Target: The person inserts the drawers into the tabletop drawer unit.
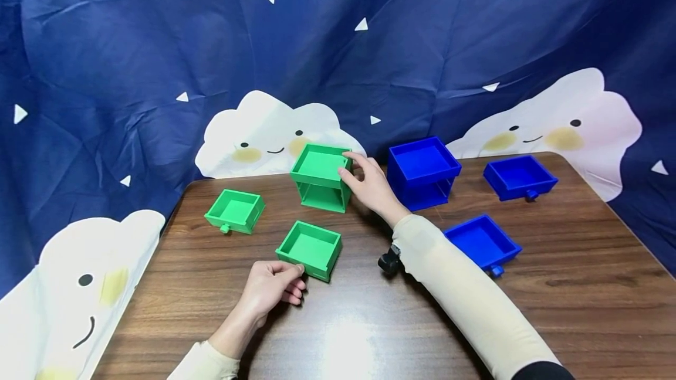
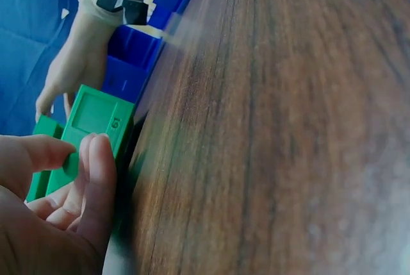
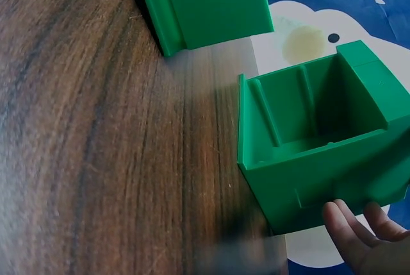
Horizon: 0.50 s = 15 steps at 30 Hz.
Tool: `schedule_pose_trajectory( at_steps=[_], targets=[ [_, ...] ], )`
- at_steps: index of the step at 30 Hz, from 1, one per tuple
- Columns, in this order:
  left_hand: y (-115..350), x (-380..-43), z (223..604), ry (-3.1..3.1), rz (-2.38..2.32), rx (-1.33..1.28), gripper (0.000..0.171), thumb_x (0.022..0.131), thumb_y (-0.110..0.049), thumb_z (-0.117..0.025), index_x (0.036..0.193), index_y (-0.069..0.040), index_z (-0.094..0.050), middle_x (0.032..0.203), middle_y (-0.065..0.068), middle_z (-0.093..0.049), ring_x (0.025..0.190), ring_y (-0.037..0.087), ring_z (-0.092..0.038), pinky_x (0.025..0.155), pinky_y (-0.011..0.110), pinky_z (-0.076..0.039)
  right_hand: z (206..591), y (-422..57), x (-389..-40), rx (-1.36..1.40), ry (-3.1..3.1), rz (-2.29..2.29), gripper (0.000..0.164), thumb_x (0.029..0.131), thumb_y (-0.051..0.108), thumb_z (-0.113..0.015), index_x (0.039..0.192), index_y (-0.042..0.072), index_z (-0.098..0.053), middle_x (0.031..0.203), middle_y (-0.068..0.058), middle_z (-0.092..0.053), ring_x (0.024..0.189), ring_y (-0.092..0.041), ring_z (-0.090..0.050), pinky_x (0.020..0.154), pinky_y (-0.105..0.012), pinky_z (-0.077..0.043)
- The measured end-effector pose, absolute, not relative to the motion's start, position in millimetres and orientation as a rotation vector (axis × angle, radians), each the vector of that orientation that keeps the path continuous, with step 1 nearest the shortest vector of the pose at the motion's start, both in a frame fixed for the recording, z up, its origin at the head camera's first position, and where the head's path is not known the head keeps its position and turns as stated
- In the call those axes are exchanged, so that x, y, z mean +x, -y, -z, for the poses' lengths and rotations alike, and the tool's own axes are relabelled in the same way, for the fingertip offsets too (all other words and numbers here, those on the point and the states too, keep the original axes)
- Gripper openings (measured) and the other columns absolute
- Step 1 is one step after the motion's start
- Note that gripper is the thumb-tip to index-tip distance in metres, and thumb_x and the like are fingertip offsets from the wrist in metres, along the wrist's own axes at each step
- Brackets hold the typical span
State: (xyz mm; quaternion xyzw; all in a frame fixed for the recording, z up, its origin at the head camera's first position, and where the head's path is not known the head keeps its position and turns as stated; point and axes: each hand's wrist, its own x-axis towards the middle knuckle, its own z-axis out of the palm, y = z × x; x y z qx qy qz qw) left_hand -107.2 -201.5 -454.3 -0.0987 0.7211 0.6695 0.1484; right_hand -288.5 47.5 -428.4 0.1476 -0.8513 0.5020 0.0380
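Note:
My left hand (image 1: pixel 271 286) pinches the small knob at the front of a green drawer (image 1: pixel 310 245) between thumb and fingers. In the left wrist view, a marking shows on this drawer's green face (image 2: pixel 96 111). Whether the drawer touches the table cannot be told. Straight ahead of it stands a green cabinet (image 1: pixel 317 195), its front hollow and a shallow tray on top. The fingertips of my right hand (image 1: pixel 372 186) touch the cabinet's right side near the upper rim; the right wrist view shows them against the side wall (image 3: pixel 307 188).
Another green drawer (image 1: pixel 235 211) sits at the left on the wooden table (image 1: pixel 185 298). A blue cabinet (image 1: pixel 422 175) stands right of the green one. Two blue drawers lie farther right, the nearer drawer (image 1: pixel 480 242) partly behind my right sleeve. A blue cloth (image 1: pixel 317 34) hangs behind.

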Motion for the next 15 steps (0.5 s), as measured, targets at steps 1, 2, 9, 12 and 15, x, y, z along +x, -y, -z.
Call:
schedule_pose_trajectory(
  at_steps=[1, 2, 9, 12, 15],
  targets=[
    [201.2, -107.4, 454.4, -2.075, -1.929, -0.287, 0.029, 0.102, -0.009, -0.07, 0.111, 0.018, -0.071, 0.069, 0.003, -0.071, 0.058, 0.01, -0.067, 0.058, 0.028, -0.062, 428.8, -47.4, -288.6, 0.45, 2.61, -1.543, 0.054, 0.109, 0.042, -0.062, 0.159, 0.022, -0.053, 0.141, -0.019, -0.056, 0.127, -0.036, -0.063, 0.108, -0.053, -0.054],
    [200.8, -107.5, 454.4, -2.075, -1.932, -0.289, 0.029, 0.102, -0.009, -0.07, 0.11, 0.018, -0.071, 0.069, 0.003, -0.071, 0.058, 0.01, -0.067, 0.058, 0.028, -0.062, 429.2, -47.2, -288.8, 0.448, 2.607, -1.545, 0.054, 0.109, 0.041, -0.062, 0.159, 0.022, -0.053, 0.14, -0.019, -0.056, 0.126, -0.036, -0.064, 0.108, -0.053, -0.054],
    [199.0, -109.9, 454.7, -2.089, -1.962, -0.322, 0.025, 0.102, -0.006, -0.07, 0.108, 0.019, -0.072, 0.07, 0.004, -0.073, 0.059, 0.01, -0.068, 0.059, 0.028, -0.063, 430.9, -46.0, -289.0, 0.446, 2.597, -1.538, 0.053, 0.109, 0.039, -0.062, 0.158, 0.02, -0.053, 0.137, -0.02, -0.058, 0.122, -0.035, -0.064, 0.107, -0.053, -0.054],
    [198.8, -111.7, 454.7, -2.096, -1.971, -0.332, 0.024, 0.101, -0.005, -0.07, 0.108, 0.019, -0.072, 0.07, 0.005, -0.073, 0.059, 0.01, -0.068, 0.06, 0.028, -0.064, 431.1, -45.8, -289.1, 0.446, 2.589, -1.547, 0.053, 0.109, 0.039, -0.062, 0.158, 0.02, -0.054, 0.137, -0.02, -0.058, 0.121, -0.036, -0.064, 0.106, -0.052, -0.054],
    [198.6, -114.1, 454.7, -2.1, -1.981, -0.336, 0.024, 0.101, -0.004, -0.07, 0.108, 0.018, -0.072, 0.069, 0.005, -0.073, 0.059, 0.011, -0.069, 0.06, 0.029, -0.064, 431.2, -45.4, -289.2, 0.444, 2.577, -1.561, 0.053, 0.109, 0.038, -0.063, 0.158, 0.019, -0.054, 0.137, -0.02, -0.057, 0.12, -0.037, -0.065, 0.105, -0.052, -0.054]
  ],
)
